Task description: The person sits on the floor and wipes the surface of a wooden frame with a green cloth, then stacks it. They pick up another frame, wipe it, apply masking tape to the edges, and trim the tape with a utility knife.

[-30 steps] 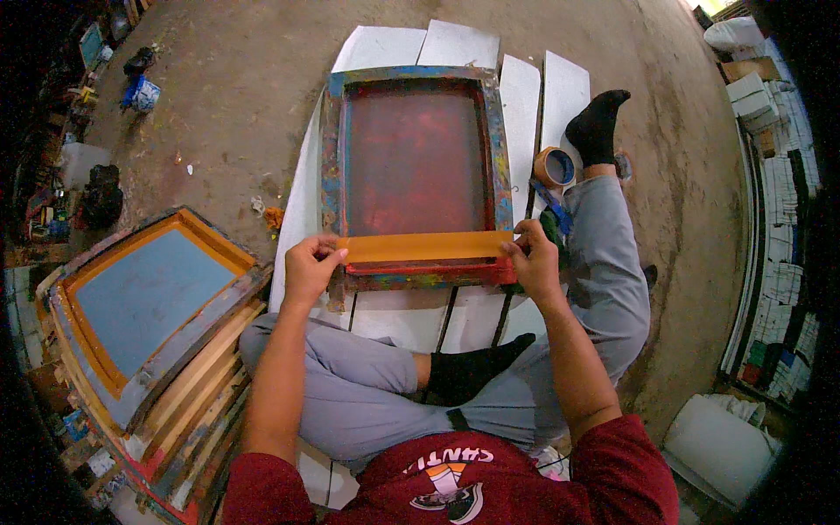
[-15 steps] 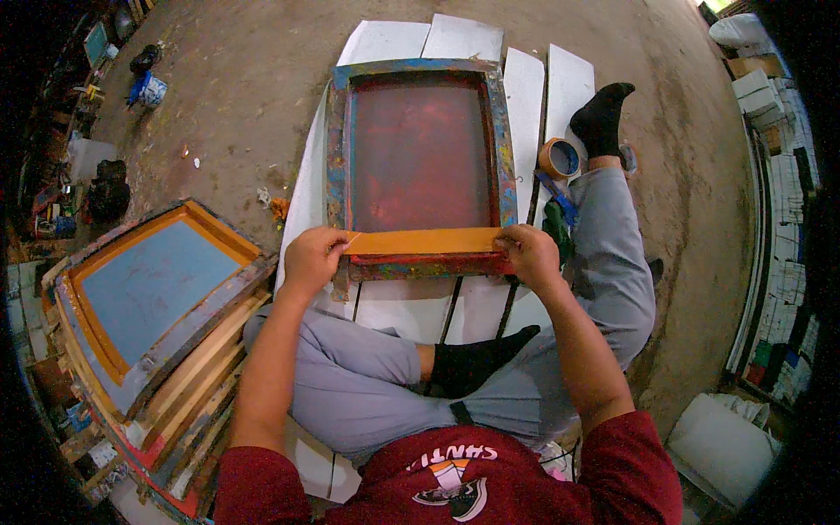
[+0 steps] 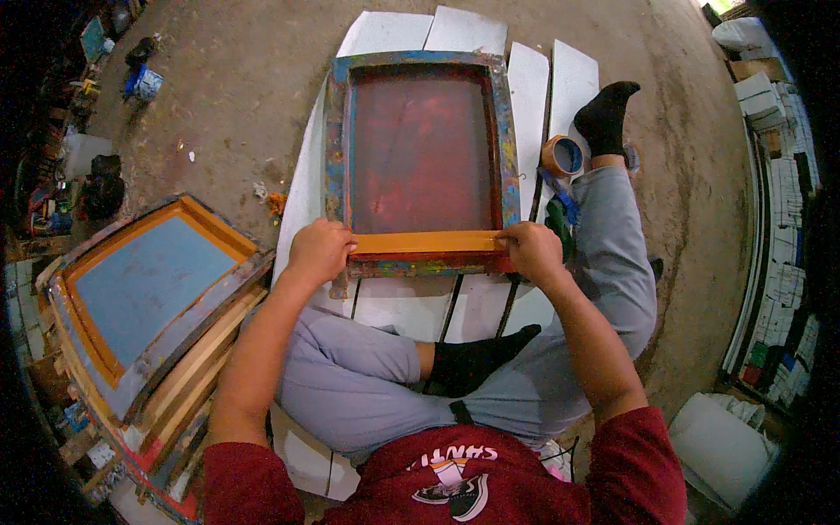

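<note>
A paint-stained screen printing frame (image 3: 418,59) lies in front of me, its dark mesh (image 3: 422,149) smeared with red. Across its near end stretches a strip of orange-brown tape (image 3: 425,242). My left hand (image 3: 320,253) pinches the strip's left end beside the frame's left rail. At the opposite end, my right hand (image 3: 534,251) grips the tape between thumb and fingers, over the right rail. The strip is taut and straight; whether it touches the mesh beneath I cannot tell.
White boards (image 3: 472,29) lie under the frame. A tape roll (image 3: 560,156), a blue object (image 3: 562,197) and dark green cloth (image 3: 557,225) sit to its right, next to my outstretched leg. At left, another screen frame with blue mesh (image 3: 162,280) tops a stack of wooden frames.
My left hand has turned, its fingers now bent over the tape's left end. The strip still spans the near end of the frame, held at both sides. The view has shifted slightly.
</note>
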{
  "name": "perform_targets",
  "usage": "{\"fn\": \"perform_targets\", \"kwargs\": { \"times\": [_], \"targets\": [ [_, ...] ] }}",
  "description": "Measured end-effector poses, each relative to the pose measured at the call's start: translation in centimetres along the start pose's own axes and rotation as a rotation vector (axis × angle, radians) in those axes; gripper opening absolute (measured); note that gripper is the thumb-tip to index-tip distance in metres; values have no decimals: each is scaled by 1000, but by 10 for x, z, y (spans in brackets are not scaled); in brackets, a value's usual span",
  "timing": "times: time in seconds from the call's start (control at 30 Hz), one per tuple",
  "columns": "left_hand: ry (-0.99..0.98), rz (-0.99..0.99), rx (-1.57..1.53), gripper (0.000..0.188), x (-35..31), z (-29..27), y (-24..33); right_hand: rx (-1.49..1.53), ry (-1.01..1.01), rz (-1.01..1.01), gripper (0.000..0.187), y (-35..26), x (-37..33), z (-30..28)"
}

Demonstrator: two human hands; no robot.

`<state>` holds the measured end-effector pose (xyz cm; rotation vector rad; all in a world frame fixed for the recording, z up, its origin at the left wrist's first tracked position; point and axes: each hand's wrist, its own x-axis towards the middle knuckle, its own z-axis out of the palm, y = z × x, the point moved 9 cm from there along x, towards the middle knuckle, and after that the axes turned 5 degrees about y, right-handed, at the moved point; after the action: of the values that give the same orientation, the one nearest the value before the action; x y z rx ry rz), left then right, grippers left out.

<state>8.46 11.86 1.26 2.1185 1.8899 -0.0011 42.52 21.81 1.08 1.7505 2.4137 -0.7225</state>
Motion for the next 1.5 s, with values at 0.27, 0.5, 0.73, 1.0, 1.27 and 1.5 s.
{"fn": "perform_targets", "kwargs": {
  "times": [0.27,0.5,0.73,1.0,1.27,1.5],
  "targets": [
    [-2,-33,-47,13,5,-10,-8,-75,-4,10,15,-5,9,-14],
    [-65,-43,-32,13,6,0,-9,-90,-36,-28,16,-4,10,-3],
    [-55,46,32,11,7,-2,-1,-151,-82,-115,18,-14,4,2],
    [-195,99,136,16,8,9,7,-204,-85,-176,19,-10,7,15],
    [-258,105,229,11,11,14,13,-253,-157,-203,20,-21,8,15],
    [-175,211,269,9,14,14,28,-289,-201,-218,19,-24,10,16]
  ]
}}
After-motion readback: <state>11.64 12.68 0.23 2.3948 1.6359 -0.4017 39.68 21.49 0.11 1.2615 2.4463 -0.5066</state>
